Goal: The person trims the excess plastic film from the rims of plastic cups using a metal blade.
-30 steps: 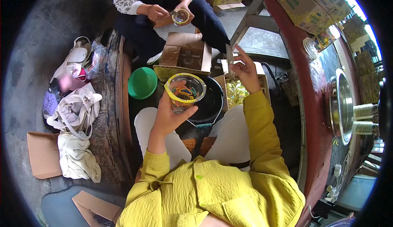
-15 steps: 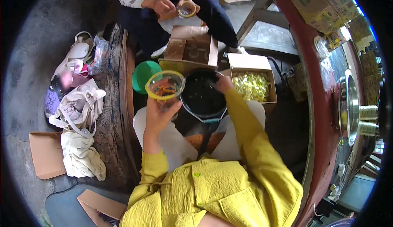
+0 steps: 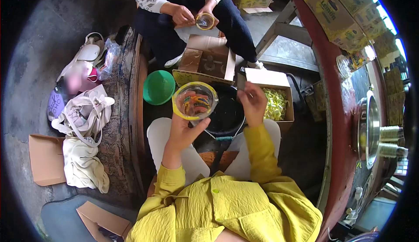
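Note:
My left hand [image 3: 183,135] is wrapped round a clear plastic cup [image 3: 195,101] with a yellow rim and a colourful printed wall. The cup's mouth faces up toward me. To its right, my right hand [image 3: 255,104] pinches a flat, dark, blade-like piece [image 3: 241,81] that points away from me; its exact kind is unclear. Below and between the hands is a black bucket [image 3: 229,119] with dark contents and a wire handle, partly hidden by the cup. The cup and the blade-like piece are apart.
A green basin [image 3: 159,88] and an open carton [image 3: 188,63] stand beyond the bucket. Yellow strips fill another box [image 3: 275,104] at right. Opposite sits a person holding a similar cup [image 3: 204,21]. A wooden ledge [image 3: 137,111] runs along the left, a red-edged counter [image 3: 342,124] the right.
My right hand has come back from over the bucket's far edge and turned, so the blade-like piece now shows. The cup has moved slightly right and appears closer to me.

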`<move>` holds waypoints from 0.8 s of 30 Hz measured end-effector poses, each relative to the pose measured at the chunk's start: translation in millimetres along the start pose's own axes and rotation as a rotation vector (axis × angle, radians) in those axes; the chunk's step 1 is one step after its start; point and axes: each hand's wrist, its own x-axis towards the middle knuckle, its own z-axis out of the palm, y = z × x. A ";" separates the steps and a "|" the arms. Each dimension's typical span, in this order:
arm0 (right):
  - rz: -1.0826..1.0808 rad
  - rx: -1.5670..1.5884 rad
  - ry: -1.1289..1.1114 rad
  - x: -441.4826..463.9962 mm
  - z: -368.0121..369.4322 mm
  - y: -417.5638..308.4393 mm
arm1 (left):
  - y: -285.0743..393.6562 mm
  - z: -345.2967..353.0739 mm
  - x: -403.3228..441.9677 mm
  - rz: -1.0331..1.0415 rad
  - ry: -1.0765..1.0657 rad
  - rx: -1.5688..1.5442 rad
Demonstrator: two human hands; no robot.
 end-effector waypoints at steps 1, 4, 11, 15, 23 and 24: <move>-0.074 -0.004 0.009 -6.7 6.7 -23.4 | 4.7 5.8 1.3 0.034 -0.012 0.006; -0.387 -0.291 0.010 -12.5 17.3 -86.7 | 20.0 21.0 4.4 0.184 -0.050 0.089; -0.629 -0.242 0.071 -33.9 25.1 -127.3 | 31.6 34.1 -6.5 0.429 0.008 0.284; -0.658 -0.258 0.065 -41.7 31.5 -130.1 | 34.8 40.0 -11.5 0.348 -0.001 0.257; -0.655 -0.298 0.060 -41.5 35.7 -137.2 | 37.6 31.5 -19.9 0.402 -0.127 0.348; -0.652 -0.306 0.060 -40.6 35.5 -137.7 | 37.7 32.0 -19.6 0.380 -0.134 0.304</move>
